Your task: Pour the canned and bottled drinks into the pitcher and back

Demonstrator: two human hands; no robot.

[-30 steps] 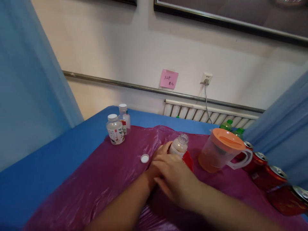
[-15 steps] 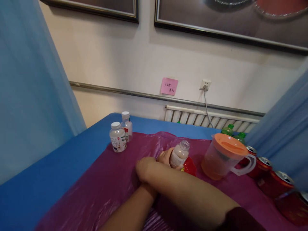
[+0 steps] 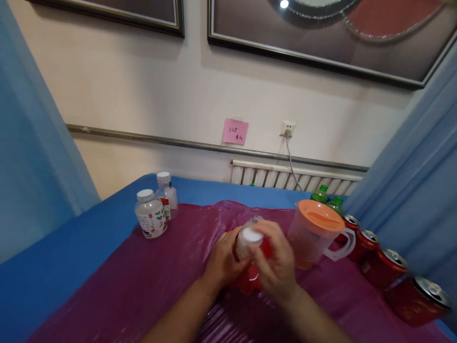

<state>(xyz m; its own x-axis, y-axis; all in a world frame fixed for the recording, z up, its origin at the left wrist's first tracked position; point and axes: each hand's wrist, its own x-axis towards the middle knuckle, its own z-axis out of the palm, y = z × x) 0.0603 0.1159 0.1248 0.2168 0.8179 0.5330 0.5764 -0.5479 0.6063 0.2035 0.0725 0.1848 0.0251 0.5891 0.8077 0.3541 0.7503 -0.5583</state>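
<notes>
My left hand point(image 3: 222, 259) is wrapped round a small clear plastic bottle point(image 3: 242, 249) in front of me. A white cap point(image 3: 252, 235) sits at the bottle's top, and the fingers of my right hand point(image 3: 279, 262) grip it from the right. How far the cap is screwed on is hidden. Below the bottle, a red dish point(image 3: 252, 281) with a wavy rim shows between my hands. Just behind my fingers a bit of clear plastic point(image 3: 256, 219) peeks out, mostly covered.
Two white-capped bottles, a wide one point(image 3: 150, 216) and a slimmer one point(image 3: 167, 195), stand at left. An orange-lidded pitcher point(image 3: 312, 233) is right of my hands, beyond it several red cans point(image 3: 383, 267) and two green bottles point(image 3: 319, 194). Purple plastic sheeting point(image 3: 157, 276) covers the blue table point(image 3: 89, 238).
My crossed arms have come apart. My right hand has come over to the right side of the bottle, now gripping a white cap on its formerly open mouth. The view has shifted right.
</notes>
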